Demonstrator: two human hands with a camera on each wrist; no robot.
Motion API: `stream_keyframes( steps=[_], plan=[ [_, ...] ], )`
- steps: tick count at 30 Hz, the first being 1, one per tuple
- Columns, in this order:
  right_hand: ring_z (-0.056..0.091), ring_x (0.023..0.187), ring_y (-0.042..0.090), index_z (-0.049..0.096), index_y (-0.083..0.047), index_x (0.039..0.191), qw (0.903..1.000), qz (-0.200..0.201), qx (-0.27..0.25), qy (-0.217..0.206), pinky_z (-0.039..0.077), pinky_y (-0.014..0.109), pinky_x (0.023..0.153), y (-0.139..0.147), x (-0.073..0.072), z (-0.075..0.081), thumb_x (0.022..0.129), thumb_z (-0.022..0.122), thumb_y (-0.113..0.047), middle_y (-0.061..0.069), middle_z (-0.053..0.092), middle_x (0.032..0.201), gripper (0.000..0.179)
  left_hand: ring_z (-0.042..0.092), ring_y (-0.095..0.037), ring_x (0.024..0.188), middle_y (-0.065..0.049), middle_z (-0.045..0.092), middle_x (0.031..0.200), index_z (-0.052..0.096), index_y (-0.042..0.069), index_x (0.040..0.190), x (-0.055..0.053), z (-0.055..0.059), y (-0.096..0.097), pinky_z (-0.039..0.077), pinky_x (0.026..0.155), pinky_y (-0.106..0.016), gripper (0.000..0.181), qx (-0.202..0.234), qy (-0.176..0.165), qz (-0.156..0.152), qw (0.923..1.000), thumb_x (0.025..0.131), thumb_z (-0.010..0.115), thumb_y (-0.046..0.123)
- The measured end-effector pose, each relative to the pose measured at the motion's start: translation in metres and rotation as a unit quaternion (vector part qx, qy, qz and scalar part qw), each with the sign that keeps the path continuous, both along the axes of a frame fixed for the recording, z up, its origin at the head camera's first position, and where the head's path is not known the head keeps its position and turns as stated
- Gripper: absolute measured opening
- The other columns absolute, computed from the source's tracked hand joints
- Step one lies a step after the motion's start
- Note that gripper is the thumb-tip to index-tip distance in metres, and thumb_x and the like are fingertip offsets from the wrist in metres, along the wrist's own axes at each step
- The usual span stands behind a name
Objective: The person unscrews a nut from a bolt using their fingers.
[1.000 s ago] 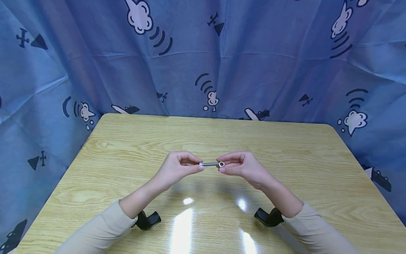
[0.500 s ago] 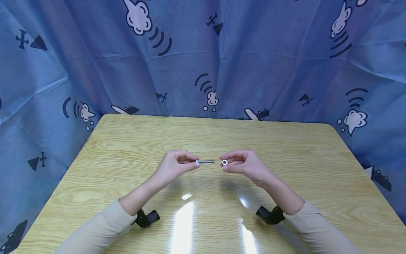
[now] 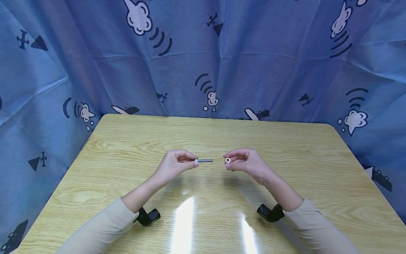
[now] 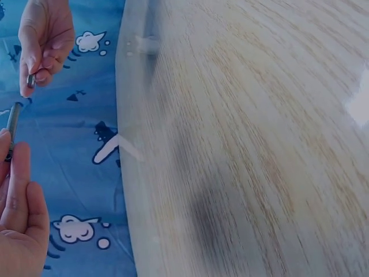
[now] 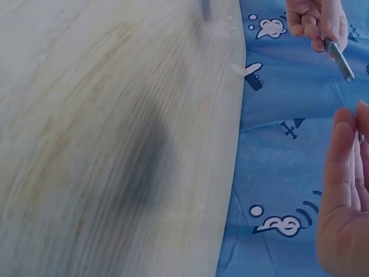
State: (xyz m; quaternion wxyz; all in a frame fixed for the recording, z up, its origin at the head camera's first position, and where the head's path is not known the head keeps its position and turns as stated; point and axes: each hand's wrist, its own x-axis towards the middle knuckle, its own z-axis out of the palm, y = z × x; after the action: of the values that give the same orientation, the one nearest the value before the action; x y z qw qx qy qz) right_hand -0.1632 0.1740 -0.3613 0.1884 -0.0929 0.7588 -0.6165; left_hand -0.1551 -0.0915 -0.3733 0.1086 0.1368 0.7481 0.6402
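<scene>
A silvery bolt [image 3: 205,160] is pinched at its head by my left hand [image 3: 174,165], its shank pointing right toward the other hand. My right hand [image 3: 250,165] pinches a small metal nut [image 3: 227,160] between thumb and fingertips, with the hole facing the head camera. A short gap separates the bolt's tip from the nut. In the left wrist view the bolt [image 4: 12,124] rises from the fingertips and the nut [image 4: 31,81] shows beyond it. The right wrist view has the bolt [image 5: 339,59] slanting down, while the nut there is mostly hidden by fingers.
Both hands are held above a glossy wood-grain table [image 3: 142,134], which carries bright light reflections and soft shadows. A blue patterned curtain [image 3: 190,63] hangs behind and at both sides. Black wrist cameras [image 3: 149,217] sit under the sleeve cuffs.
A second ago the bolt's tip met the nut. The hands have since drawn apart, left hand leftward with the bolt and right hand rightward with the nut, both slightly higher in the view.
</scene>
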Motion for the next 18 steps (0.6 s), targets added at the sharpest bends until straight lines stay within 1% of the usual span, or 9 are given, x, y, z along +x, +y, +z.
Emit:
stream_keyframes(
  steps=[2,5,13,18],
  plan=[
    [0.065,0.075,0.014,0.060,0.010,0.111,1.0000,-0.002,-0.004,-0.003,0.054,0.031,0.075,0.001,-0.002,-0.003,0.079,0.071,-0.002,0.004,0.065,0.084,0.036,0.067,-0.023,0.085,-0.012,0.068,0.096,0.068,-0.003,0.100,-0.001,-0.001,0.000,0.054,0.077,-0.031,0.023,-0.005,0.000,0.002,1.0000,0.082,0.072,0.009],
    [0.065,0.074,0.014,0.060,0.009,0.111,0.9999,-0.007,-0.008,-0.009,0.054,0.033,0.075,0.003,-0.005,-0.007,0.080,0.071,-0.001,0.003,0.065,0.083,0.034,0.068,-0.020,0.084,-0.011,0.069,0.095,0.068,-0.002,0.100,-0.004,-0.002,0.000,0.054,0.077,-0.031,0.022,-0.009,0.000,0.005,0.9999,0.082,0.072,0.009],
    [0.065,0.073,0.012,0.059,0.009,0.111,0.9998,-0.017,-0.007,-0.012,0.055,0.035,0.076,0.008,-0.013,-0.018,0.081,0.069,-0.001,0.001,0.065,0.081,0.034,0.067,-0.018,0.083,-0.012,0.068,0.095,0.067,-0.005,0.100,-0.010,-0.011,0.001,0.054,0.076,-0.030,0.021,-0.017,-0.001,0.005,0.9998,0.082,0.070,0.005],
    [0.065,0.074,0.011,0.054,0.015,0.116,0.9996,-0.024,0.000,-0.016,0.054,0.035,0.077,0.011,-0.018,-0.025,0.082,0.069,-0.001,0.001,0.065,0.082,0.041,0.067,-0.018,0.083,-0.013,0.068,0.096,0.067,-0.005,0.100,-0.016,-0.017,0.001,0.054,0.076,-0.030,0.021,-0.026,-0.002,0.004,0.9997,0.082,0.070,0.005]
  ],
)
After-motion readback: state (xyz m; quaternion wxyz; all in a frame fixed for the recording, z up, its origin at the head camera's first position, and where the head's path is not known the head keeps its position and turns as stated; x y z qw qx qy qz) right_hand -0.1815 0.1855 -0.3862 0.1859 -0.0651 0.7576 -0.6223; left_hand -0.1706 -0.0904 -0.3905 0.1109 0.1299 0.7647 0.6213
